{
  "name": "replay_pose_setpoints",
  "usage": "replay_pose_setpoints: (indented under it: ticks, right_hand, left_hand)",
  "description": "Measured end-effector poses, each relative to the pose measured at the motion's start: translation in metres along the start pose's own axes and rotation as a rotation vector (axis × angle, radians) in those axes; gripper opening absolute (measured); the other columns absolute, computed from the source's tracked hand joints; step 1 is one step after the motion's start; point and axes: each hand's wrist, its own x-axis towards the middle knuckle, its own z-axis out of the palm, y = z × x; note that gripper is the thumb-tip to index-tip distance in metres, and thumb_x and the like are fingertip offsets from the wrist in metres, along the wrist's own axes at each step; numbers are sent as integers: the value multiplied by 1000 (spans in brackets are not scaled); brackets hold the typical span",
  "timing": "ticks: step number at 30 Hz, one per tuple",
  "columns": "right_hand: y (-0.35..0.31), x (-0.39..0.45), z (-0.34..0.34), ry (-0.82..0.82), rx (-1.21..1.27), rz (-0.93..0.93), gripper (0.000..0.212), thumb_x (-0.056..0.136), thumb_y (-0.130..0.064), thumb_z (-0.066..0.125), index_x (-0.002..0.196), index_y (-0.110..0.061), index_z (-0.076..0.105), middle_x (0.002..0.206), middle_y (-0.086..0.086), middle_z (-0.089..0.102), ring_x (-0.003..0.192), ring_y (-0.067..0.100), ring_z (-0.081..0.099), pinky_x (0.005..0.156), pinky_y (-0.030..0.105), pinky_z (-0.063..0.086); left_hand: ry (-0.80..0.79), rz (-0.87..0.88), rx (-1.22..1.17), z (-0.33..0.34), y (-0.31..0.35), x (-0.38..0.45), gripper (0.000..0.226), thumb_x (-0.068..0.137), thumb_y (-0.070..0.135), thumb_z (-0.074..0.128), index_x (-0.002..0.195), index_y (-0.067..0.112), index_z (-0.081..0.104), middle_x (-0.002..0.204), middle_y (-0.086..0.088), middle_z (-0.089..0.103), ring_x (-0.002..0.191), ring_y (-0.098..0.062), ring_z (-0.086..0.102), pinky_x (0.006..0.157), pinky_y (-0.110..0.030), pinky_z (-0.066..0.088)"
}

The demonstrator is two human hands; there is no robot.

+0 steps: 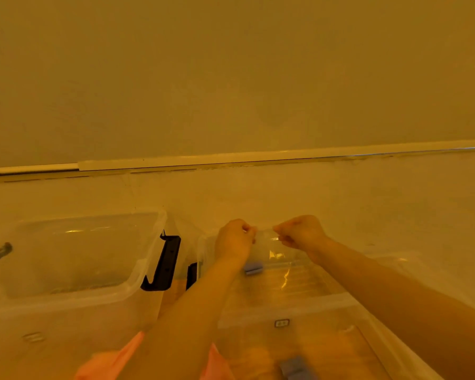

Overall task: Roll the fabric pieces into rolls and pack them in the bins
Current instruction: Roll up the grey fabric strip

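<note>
We see everything under a yellow-orange cast. At nine o'clock sits a clear, colourless bin [74, 256] with a black latch [163, 264]. At six o'clock lies plain pink-orange fabric [107, 363]; at five o'clock, a grey-blue clip [296, 366].

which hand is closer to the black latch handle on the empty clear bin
Left. The left hand is just right of the black latch handle of the empty clear plastic bin; the right hand is further right, past the left.
</note>
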Motion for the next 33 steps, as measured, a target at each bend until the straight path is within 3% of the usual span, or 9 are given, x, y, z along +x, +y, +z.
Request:
replay_pose_setpoints:
  ticks: [6, 14, 17, 25, 29, 31, 33]
  right_hand:
    - [-28, -80, -24, 29, 140, -148, 19, 80, -3, 71, 95, 7, 66, 76, 11, 63, 65, 16, 61, 55, 17, 54]
    - [13, -180, -36, 22, 201, -213, 21, 80, -7, 72, 97, 5, 66, 83, 11, 65, 77, 21, 65, 67, 23, 57]
    - [46, -205, -34, 22, 169, -206, 12, 81, -9, 71, 90, -2, 68, 87, 12, 67, 81, 22, 65, 69, 24, 57]
    - [138, -209, -33, 31, -98, -49, 13, 84, -14, 69, 94, -7, 66, 89, 5, 65, 93, 24, 62, 74, 29, 53]
    - [163, -190, -40, 65, -414, 7, 23, 91, -15, 59, 110, -2, 63, 107, 10, 59, 98, 21, 54, 80, 27, 36]
    - [172, -184, -44, 87, -481, -25, 24, 91, -13, 60, 112, -1, 63, 114, 12, 60, 108, 26, 55, 83, 28, 39]
    - [177, -182, -51, 90, -496, -10, 24, 85, -23, 66, 107, -12, 67, 112, 9, 65, 105, 26, 60, 91, 33, 46]
  left_hand:
    - [46, 126, -80, -40, 27, -62, 17, 94, 30, 55, 97, 15, 64, 82, 0, 69, 74, -14, 62, 76, -36, 53]
    - [29, 210, -217, -52, 12, -164, 8, 92, 21, 59, 85, 17, 62, 71, 3, 63, 73, -16, 62, 73, -40, 53]
    - [0, 211, -215, -43, -6, -195, 7, 91, 23, 61, 84, 20, 61, 70, 5, 63, 75, -17, 64, 73, -40, 53]
    - [-86, 67, -192, -17, -53, -237, 12, 92, 20, 59, 101, 13, 63, 76, 5, 61, 74, -10, 59, 68, -24, 48]
    - [-178, -45, -195, 3, -66, -234, 13, 94, 21, 57, 105, 15, 60, 87, 3, 63, 82, -12, 60, 72, -24, 49]
    - [-213, -79, -177, 15, -70, -230, 14, 93, 20, 58, 107, 16, 59, 96, -2, 66, 86, -15, 62, 69, -22, 47]
    - [-235, -102, -133, 27, -71, -225, 16, 92, 19, 60, 107, 18, 59, 100, -5, 66, 87, -17, 64, 70, -25, 50]
